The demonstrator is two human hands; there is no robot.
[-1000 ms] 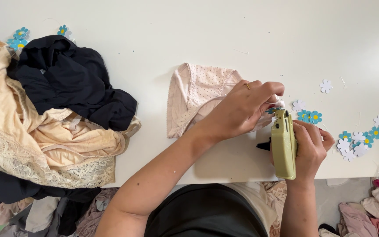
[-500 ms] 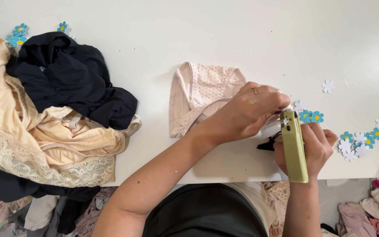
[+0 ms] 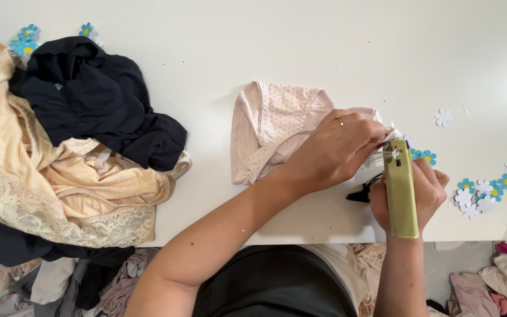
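Note:
My left hand (image 3: 334, 150), with a ring on one finger, pinches the right edge of a pale pink dotted undergarment (image 3: 271, 123) lying on the white table (image 3: 253, 53). My right hand (image 3: 423, 194) grips an olive-green tagging gun (image 3: 399, 188), its tip pressed against the fabric edge where my left fingers hold it. A small black piece (image 3: 359, 194) sits on the table just left of the gun.
A heap of beige lace and black garments (image 3: 71, 152) covers the table's left side. Blue and white paper flowers (image 3: 485, 191) lie at the right, with a few more (image 3: 24, 41) at the far left. More clothing (image 3: 500, 282) lies below the table edge.
The gun has shifted slightly so its tip meets the fabric edge; my left hand has slid a little right along the garment, tightening its pinch.

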